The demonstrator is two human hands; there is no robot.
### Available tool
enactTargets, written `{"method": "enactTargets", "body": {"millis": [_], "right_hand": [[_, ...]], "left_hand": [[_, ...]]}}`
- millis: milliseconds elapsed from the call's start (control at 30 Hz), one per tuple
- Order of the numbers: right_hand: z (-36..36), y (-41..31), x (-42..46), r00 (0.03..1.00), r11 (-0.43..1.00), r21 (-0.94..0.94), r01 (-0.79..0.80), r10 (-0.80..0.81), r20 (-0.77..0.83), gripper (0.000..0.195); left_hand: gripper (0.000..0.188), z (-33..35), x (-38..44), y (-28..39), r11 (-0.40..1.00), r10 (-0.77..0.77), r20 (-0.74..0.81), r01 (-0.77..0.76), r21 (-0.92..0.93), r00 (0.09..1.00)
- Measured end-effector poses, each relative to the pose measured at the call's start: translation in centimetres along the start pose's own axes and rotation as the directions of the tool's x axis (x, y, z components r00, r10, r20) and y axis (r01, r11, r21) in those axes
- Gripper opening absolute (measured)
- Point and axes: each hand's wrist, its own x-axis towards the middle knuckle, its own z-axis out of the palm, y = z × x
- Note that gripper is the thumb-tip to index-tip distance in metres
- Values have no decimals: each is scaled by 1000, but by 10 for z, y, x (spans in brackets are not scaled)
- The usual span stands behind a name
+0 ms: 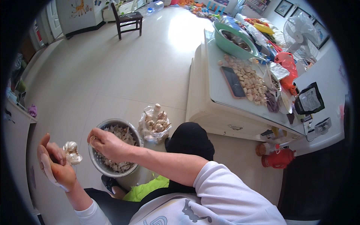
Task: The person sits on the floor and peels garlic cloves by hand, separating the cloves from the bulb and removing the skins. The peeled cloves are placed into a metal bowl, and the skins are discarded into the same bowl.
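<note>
On the left, my left hand (pixel 56 163) is curled, its fingers against a whitish garlic bulb (pixel 72 152) at its right side; a pale strip lies along the hand's outer edge. My right hand (pixel 108 143) reaches over the left rim of a round metal basin (pixel 114 175), its fingertips pinched on a small pale piece, probably garlic, mostly hidden by the fingers. Papery garlic skins (pixel 123 166) fill the lower part of the basin. Right behind the basin stands a clear plastic bag (pixel 153 136) with several whole garlic bulbs (pixel 159 128).
At the right, a white cabinet (pixel 216 118) carries many loose garlic cloves (pixel 250 81), a phone (pixel 233 82) and a green basin (pixel 236 50). A red thermos (pixel 278 158) lies near its base. A dark chair (pixel 129 19) stands far back; a shelf unit (pixel 17 123) borders the left.
</note>
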Motion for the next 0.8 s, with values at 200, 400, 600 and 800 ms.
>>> {"method": "enactTargets", "body": {"millis": [200, 400, 600, 800], "right_hand": [[4, 5, 3, 998, 999, -4, 46, -46, -30, 18], [-2, -12, -4, 981, 965, 220, -141, 108, 159, 15], [-10, 3, -14, 970, 500, -834, 233, -182, 162, 32], [-68, -63, -33, 916, 349, -937, -4, -374, -143, 30]], "left_hand": [[48, 0, 0, 2, 1000, -25, -16, 25, -13, 1000], [46, -4, 2, 2, 999, -33, -37, 34, 32, 999], [46, -2, 1, 0, 999, -49, -17, 50, 13, 999], [46, -3, 1, 1, 998, -50, -29, 51, 26, 998]]}}
